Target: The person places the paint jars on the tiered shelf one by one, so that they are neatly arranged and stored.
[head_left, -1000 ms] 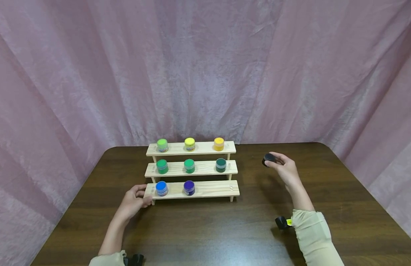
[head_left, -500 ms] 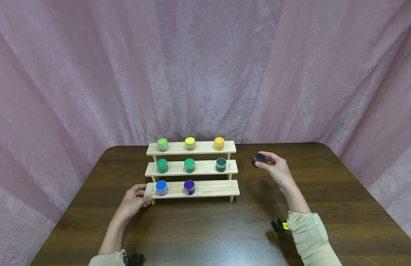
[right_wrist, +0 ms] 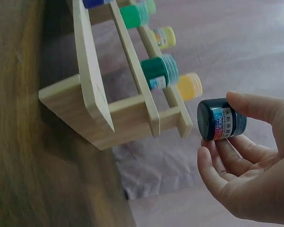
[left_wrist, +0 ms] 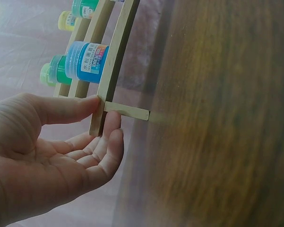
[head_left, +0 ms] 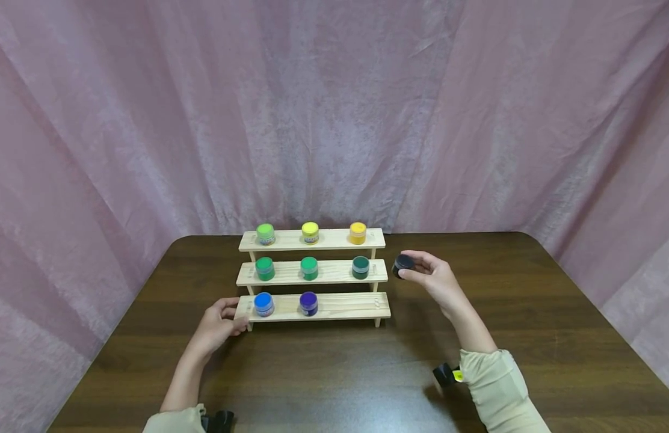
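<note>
A black paint jar (head_left: 403, 264) is pinched between the thumb and fingers of my right hand (head_left: 434, 279), in the air just right of the wooden three-tier rack (head_left: 348, 307). Its label (right_wrist: 222, 122) faces the right wrist camera. My left hand (head_left: 212, 329) grips the left end of the rack's bottom shelf, thumb on top and fingers beneath. On that shelf stand a blue jar (head_left: 264, 305) and a purple jar (head_left: 308, 304), with bare wood to their right. Two green jars and a dark green jar (head_left: 360, 267) fill the middle shelf.
The top shelf bears a light green jar (head_left: 266, 234), a yellow jar (head_left: 310, 233) and an orange-yellow jar (head_left: 358, 233). Under the rack is a brown wooden table (head_left: 334, 373). A pink curtain (head_left: 334, 120) hangs behind the table's far edge.
My right hand has carried the black paint jar leftward, closer to the rack's right side. The left hand keeps its grip on the bottom shelf.
</note>
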{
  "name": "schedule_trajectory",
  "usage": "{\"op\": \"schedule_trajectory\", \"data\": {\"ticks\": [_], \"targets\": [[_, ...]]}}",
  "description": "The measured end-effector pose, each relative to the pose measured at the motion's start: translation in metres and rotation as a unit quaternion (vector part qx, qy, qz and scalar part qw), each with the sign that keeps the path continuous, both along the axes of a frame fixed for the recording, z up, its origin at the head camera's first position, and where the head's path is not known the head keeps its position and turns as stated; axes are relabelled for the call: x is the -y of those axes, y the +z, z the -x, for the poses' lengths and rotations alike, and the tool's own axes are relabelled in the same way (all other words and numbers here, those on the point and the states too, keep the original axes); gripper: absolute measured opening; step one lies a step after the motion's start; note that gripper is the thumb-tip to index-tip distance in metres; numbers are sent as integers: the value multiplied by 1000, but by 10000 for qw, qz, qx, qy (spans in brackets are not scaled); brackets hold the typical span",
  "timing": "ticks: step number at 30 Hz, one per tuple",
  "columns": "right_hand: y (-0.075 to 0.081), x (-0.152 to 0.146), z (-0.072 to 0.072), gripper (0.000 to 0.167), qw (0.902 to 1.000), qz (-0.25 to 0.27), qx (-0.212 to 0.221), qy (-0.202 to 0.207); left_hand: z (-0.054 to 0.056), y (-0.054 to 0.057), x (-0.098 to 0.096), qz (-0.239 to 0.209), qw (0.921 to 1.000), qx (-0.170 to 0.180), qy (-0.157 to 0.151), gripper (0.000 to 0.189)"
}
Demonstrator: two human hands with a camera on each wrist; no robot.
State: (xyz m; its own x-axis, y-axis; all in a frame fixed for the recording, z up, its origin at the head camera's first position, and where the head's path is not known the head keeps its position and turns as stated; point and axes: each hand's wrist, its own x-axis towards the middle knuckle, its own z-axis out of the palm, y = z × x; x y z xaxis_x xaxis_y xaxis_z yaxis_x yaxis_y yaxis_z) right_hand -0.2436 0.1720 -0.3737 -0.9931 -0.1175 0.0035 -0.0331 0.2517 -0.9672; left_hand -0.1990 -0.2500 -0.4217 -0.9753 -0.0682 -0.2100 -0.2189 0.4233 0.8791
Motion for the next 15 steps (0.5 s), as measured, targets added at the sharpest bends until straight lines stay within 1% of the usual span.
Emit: {"op": "schedule_trajectory", "data": {"ticks": [10,15], "targets": [[1,19,-7,50,9992,112,-227,314,0,2,0,-18,10000,-32,-13,54],[-1,27,-11,48,9985,112,-299,449,0,2,0,-14,10000,-5,-2,54]]}}
